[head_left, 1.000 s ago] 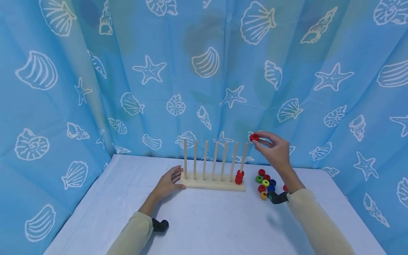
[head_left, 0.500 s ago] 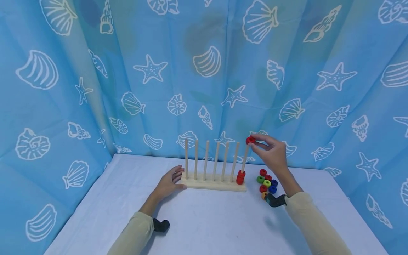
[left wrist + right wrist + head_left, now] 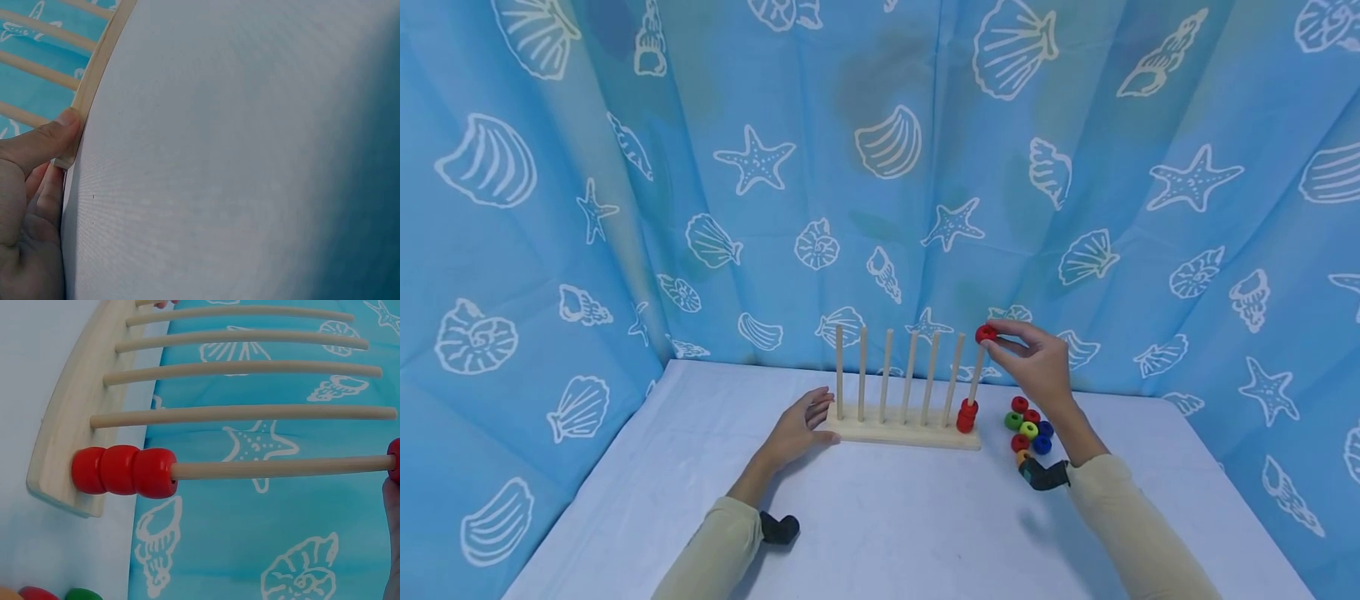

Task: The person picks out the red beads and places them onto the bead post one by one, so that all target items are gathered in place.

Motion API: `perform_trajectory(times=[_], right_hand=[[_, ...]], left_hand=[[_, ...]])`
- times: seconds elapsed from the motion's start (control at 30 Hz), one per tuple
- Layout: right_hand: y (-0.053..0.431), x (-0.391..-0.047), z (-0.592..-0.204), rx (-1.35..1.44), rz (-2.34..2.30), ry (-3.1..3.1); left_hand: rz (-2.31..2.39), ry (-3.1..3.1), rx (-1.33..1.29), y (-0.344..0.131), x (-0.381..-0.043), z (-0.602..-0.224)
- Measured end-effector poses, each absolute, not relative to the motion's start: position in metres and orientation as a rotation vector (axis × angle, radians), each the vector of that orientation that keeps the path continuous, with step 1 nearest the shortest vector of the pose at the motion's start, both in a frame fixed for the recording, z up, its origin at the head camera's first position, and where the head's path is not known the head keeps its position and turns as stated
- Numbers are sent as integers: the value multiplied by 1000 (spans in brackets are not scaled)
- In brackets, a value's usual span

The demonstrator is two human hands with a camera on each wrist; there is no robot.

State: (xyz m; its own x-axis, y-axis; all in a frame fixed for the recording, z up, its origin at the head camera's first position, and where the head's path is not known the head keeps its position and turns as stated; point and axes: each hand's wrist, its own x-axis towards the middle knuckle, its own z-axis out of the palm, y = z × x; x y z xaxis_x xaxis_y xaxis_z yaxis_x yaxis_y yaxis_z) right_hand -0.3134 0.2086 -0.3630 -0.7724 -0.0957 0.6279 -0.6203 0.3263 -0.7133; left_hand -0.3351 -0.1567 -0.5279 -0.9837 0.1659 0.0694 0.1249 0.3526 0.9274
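Note:
A wooden rack (image 3: 902,432) with several upright pegs stands on the table. Three red beads (image 3: 125,470) are stacked at the foot of its rightmost peg (image 3: 281,467). My right hand (image 3: 1037,360) pinches another red bead (image 3: 986,333) between thumb and fingers at the top of that peg. In the right wrist view the held bead meets the peg's tip at the right edge. My left hand (image 3: 796,429) grips the left end of the rack's base, its thumb (image 3: 65,119) on the front edge and its other fingers partly hidden behind.
Loose beads lie right of the rack: red (image 3: 1019,404), green (image 3: 1013,421), yellow-green (image 3: 1028,431), blue (image 3: 1042,445) and orange (image 3: 1022,457), the last partly hidden by the right wrist camera (image 3: 1043,474). A blue shell-print curtain (image 3: 820,167) hangs behind the white table (image 3: 880,517).
My right hand has moved left and slightly down with the red bead, from beside the rightmost peg onto its top. The left hand keeps its grip on the base.

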Motion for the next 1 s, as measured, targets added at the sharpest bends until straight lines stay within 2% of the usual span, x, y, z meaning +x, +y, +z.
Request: perform_trajectory(times=[0.67,1.0], right_hand=[[203,-305,-402,463,1449,-2233],[213,-319,-450,411,1526,-2276]], left_hand=[[1769,2543,291,-157,-334,-527],[1767,2538,287,-157,-335,-527]])
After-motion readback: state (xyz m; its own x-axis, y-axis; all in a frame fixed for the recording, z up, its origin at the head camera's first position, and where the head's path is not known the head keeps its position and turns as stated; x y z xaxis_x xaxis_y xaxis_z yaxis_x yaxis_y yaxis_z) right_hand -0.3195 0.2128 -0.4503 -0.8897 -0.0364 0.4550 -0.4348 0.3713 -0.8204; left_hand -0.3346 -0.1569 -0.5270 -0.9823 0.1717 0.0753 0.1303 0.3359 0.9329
